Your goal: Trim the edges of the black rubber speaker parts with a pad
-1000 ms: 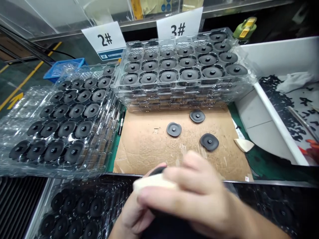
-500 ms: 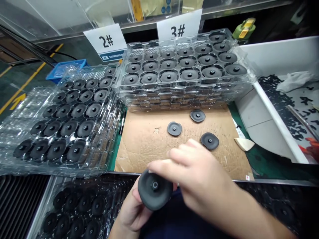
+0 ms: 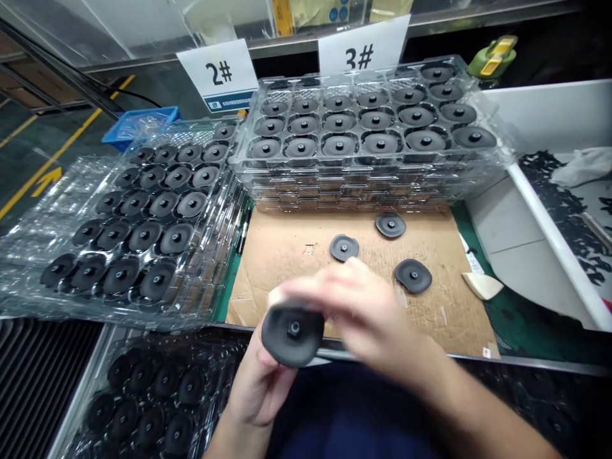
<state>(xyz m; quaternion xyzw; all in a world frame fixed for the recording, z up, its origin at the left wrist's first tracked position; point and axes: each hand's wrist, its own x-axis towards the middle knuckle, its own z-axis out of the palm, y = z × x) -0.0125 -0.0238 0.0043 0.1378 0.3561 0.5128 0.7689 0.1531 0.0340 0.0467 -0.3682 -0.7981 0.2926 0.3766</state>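
A round black disc (image 3: 292, 341) with a small metal-lined hub in its middle is held up over the front edge of the table. Its hub side faces me. My left hand (image 3: 258, 382) is closed on it from below and behind, with the thumb at the left rim. Blurred by motion, my right hand (image 3: 363, 306) has its fingers curled over the disc's upper right rim; its thumb is hidden. Beyond the hands, three loose discs lie on the cardboard sheet (image 3: 287, 255): a near-left disc (image 3: 344, 247), a far disc (image 3: 391, 225) and a right disc (image 3: 414, 276).
Stacked clear trays of discs stand at the back (image 3: 363, 167) and left (image 3: 191, 261), near signs "2#" (image 3: 220, 73) and "3#" (image 3: 363, 48). A white bin (image 3: 507, 223) with black scraps (image 3: 549, 191) is right. A pale wedge (image 3: 482, 285) lies beside the cardboard.
The held disc has risen slightly and tipped, still in my left hand. My right hand has shifted along its upper rim. The whole view has moved a little; the loose discs lie as before.
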